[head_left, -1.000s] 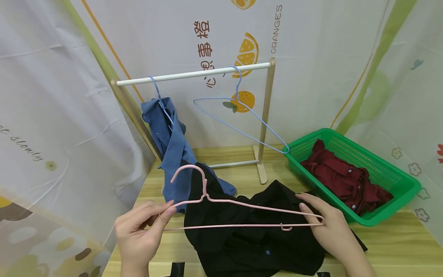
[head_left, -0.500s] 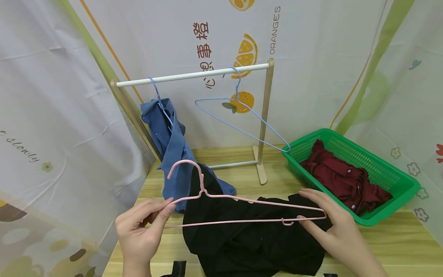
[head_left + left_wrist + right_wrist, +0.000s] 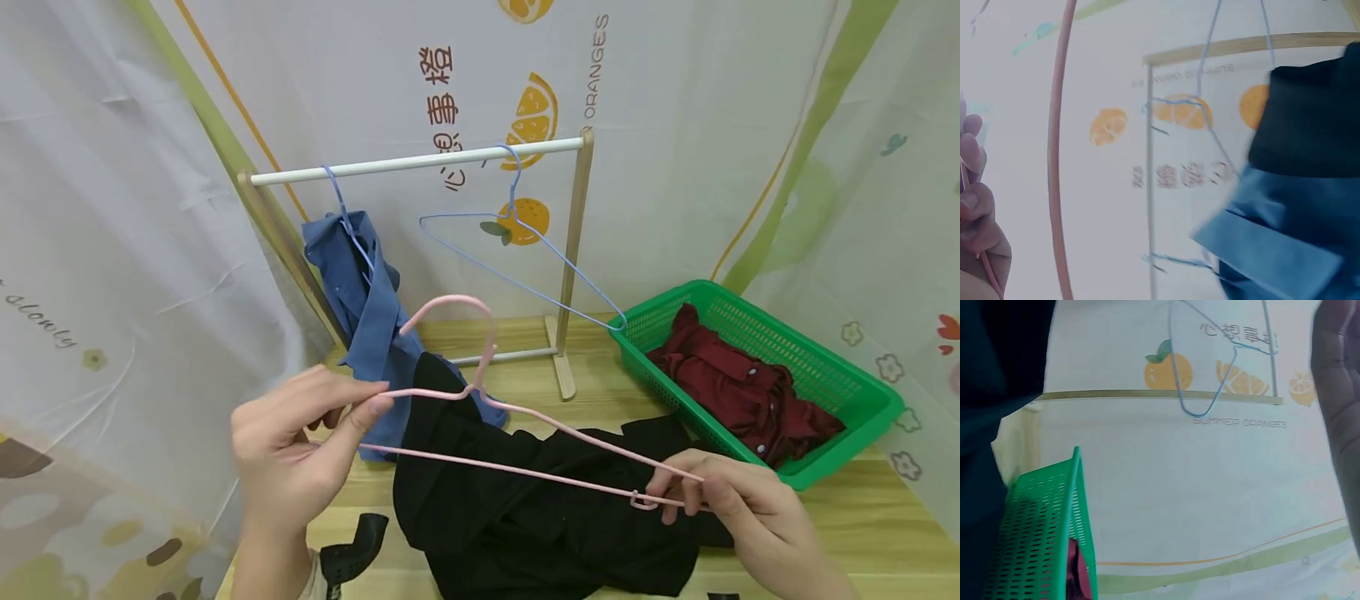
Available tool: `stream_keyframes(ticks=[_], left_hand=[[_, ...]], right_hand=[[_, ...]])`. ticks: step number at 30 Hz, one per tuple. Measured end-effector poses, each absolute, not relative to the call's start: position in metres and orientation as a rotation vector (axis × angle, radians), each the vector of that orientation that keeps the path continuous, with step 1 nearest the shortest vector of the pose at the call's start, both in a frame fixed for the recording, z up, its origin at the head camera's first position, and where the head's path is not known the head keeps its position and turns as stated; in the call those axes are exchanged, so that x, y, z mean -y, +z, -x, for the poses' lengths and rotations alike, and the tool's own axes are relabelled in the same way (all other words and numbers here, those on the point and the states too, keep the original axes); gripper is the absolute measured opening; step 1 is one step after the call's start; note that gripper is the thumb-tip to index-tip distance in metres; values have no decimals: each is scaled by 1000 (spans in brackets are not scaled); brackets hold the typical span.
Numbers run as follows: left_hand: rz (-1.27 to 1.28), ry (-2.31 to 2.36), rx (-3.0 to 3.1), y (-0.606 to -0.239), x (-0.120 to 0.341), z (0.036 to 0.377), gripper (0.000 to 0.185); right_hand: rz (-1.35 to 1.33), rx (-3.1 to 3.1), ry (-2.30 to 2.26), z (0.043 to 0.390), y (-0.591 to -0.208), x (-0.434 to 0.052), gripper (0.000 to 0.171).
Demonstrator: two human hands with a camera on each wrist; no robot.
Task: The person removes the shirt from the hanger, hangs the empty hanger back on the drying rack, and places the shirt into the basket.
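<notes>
A pink wire hanger [image 3: 486,367] is held up tilted above the table, its hook at the top and its right end lower. My left hand [image 3: 296,446] pinches its left shoulder between thumb and fingers. At the opposite end my right hand [image 3: 765,508] grips the two wires where they meet, beside the small loop on the lower bar. Under the hanger a black shirt [image 3: 555,525] lies spread on the table. The left wrist view shows a hanger wire [image 3: 1057,150] close up; in the right wrist view only the edge of the right hand [image 3: 1341,394] shows.
Behind stands a clothes rack [image 3: 420,162] with a white rail. A blue garment [image 3: 382,333] hangs from it on the left, a bare blue hanger [image 3: 540,292] on the right. The green basket [image 3: 840,375] at right holds a maroon shirt [image 3: 720,375].
The hanger has risen and tilted, its right end dropping. My right hand has changed from spread fingers around the end to a grip on the wires. The left hand has lifted slightly.
</notes>
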State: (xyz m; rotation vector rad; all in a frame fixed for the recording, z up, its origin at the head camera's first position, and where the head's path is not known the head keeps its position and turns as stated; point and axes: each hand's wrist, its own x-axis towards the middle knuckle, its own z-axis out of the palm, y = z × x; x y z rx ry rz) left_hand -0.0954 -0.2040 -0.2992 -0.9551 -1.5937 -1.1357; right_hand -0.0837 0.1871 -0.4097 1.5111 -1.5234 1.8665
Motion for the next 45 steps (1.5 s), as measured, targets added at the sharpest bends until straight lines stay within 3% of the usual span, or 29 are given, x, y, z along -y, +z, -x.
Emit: stream_keyframes(ticks=[3,8,11,14,19,26,32,37,45], left_hand=[[998,-1075,1652,-278,200,103,12],[1027,-1004,1800,-248,196,120,26],[999,-939,1849,-229,199,134,16],[906,-828,1913,-210,212,155,4],[536,-671,2134,-188,250,195,20],[95,-435,2405,-183,300,237,46],[31,-224,2639,-186,323,260,66],[6,-189,2686,-193,329,267,68],[4,-187,2470,-210,326,278,57]], right_hand=[[-1492,1416,1854,81,-396,-184,31],[-1204,1380,1826,76,-385,-183,32],[-1039,1349,1841,74,-382,-184,31],[-932,1274,1890,75,-378,-183,31],[-769,1272,1849,78,-370,-181,31],[-356,1653,1525,81,-357,-174,25],[-354,1744,1383,93,-346,-165,23],[-395,1780,1317,105,-338,-152,23],[-373,1812,1364,122,-319,-127,29]])
